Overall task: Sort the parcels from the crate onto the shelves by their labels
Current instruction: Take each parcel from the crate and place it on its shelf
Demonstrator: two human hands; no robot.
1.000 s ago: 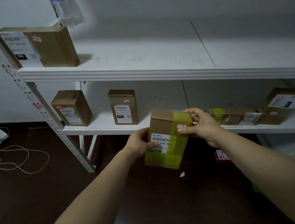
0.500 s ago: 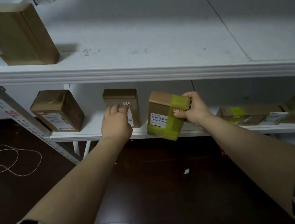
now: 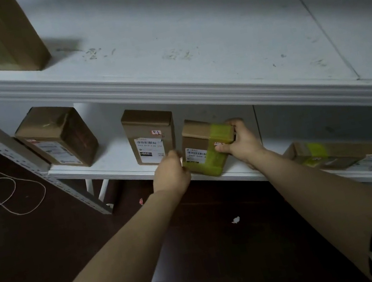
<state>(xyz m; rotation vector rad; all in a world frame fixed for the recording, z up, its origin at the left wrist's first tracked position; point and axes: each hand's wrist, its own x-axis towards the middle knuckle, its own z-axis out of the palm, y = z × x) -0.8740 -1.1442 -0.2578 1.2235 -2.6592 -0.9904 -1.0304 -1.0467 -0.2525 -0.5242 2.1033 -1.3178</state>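
The placing step looks nearly done: the green-taped parcel (image 3: 206,147) rests on the middle shelf (image 3: 110,170) just beside a brown parcel (image 3: 149,135), the right hand (image 3: 242,143) with its grip clamped on the parcel's right side, the left hand (image 3: 170,172) at its left edge with a grip too blurred to tell, so next it wants squaring and releasing

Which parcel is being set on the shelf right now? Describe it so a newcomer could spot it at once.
Look at the lower white shelf, under the long top board. Near its middle, the right hand grips a small brown parcel with a white barcode label. Unlike the plain brown box just to its left, it is wrapped in a wide band of yellow-green tape.
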